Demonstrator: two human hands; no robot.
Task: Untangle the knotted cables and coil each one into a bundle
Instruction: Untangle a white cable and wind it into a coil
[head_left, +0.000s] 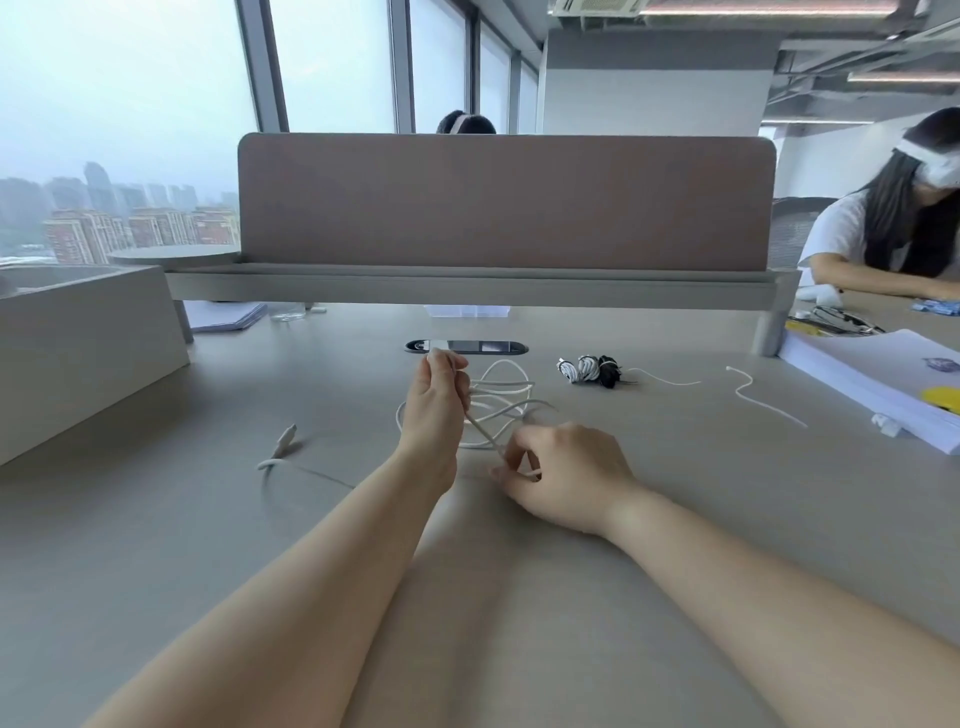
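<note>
A white cable (506, 395) lies in loose tangled loops on the grey desk (675, 493), just beyond my hands. My left hand (436, 405) is raised above the loops with its fingers closed on a strand of that cable. A taut stretch runs from it down to my right hand (561, 473), which pinches the same cable low over the desk. One plug end (287, 439) of a white cable lies loose at the left, blurred. Coiled bundles (589, 369), two black-and-white and one black, sit at the back right.
A loose white cable piece (763, 397) lies at the right, beside a stack of white paper (883, 374). A cable port (466, 346) is set in the desk below the partition screen (506, 202). A grey box (78, 353) stands left. A person (893, 228) sits at the right.
</note>
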